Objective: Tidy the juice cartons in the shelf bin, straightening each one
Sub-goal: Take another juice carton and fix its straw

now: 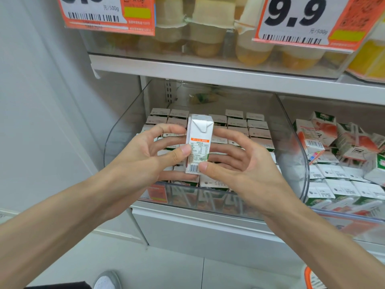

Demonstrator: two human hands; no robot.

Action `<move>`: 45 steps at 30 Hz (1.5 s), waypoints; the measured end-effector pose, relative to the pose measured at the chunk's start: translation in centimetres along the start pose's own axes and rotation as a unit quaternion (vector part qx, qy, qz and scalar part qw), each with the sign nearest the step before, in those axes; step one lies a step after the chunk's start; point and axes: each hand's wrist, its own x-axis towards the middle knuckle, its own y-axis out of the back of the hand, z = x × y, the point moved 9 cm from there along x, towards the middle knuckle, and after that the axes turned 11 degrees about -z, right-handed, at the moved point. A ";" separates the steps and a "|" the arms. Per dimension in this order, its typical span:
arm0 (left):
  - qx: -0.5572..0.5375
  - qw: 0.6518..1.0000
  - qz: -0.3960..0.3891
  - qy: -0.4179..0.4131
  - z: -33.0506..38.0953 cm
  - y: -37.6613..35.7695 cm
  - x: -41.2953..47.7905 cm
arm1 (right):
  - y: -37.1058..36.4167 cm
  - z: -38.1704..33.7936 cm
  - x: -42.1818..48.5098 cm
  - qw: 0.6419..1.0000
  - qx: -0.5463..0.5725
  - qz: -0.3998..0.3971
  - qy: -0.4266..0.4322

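Note:
A small white juice carton (199, 132) with an orange band and a barcode stands upright in the air above a clear plastic shelf bin (116, 134). My left hand (145, 151) holds it from the left, thumb on its printed face. My right hand (235, 161) holds it from the right, thumb near the barcode and fingers behind it. Below, several rows of the same cartons (248, 126) stand upright in the bin, tops showing.
A second clear bin (343, 217) to the right holds several tumbled cartons (325, 132) with red fruit print. The shelf above (208, 74) carries fruit cups (206, 40) behind orange price tags (302, 19). A white wall panel lies to the left, a tiled floor below.

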 end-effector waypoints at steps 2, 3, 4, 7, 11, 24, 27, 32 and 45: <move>0.016 1.000 -0.001 -0.002 0.0 0.0 0.1 | -0.2 0.2 0.1 1.000 -0.006 -0.003 -0.003; 0.025 1.000 -0.006 -0.005 0.1 -0.1 0.1 | -0.3 0.2 0.1 1.000 -0.010 -0.005 -0.003; 0.035 0.999 -0.014 -0.010 0.2 -0.3 0.1 | -0.4 0.1 0.1 1.000 -0.012 -0.007 -0.002; 0.061 0.998 -0.024 -0.026 0.6 -0.5 -0.1 | -0.5 -0.5 -0.1 1.000 -0.003 -0.021 0.006; 0.087 0.995 0.006 -0.050 1.0 0.0 -0.3 | -1.4 -0.9 -0.1 0.998 0.032 -0.058 -0.002; 0.061 0.997 -0.028 -0.041 1.2 -1.1 -0.2 | -1.2 -1.7 -0.4 0.997 0.027 -0.036 0.056; 0.104 0.993 -0.036 -0.044 1.4 -1.1 -0.2 | -0.6 -1.5 -0.4 0.997 0.044 -0.021 0.064; 0.236 0.966 -0.006 -0.107 2.7 -0.6 -0.3 | -0.3 -2.2 -0.5 0.994 -0.008 -0.022 0.105; 0.280 0.953 0.021 -0.115 2.7 -0.1 -0.4 | 0.1 -2.9 -0.5 0.988 -0.078 0.008 0.131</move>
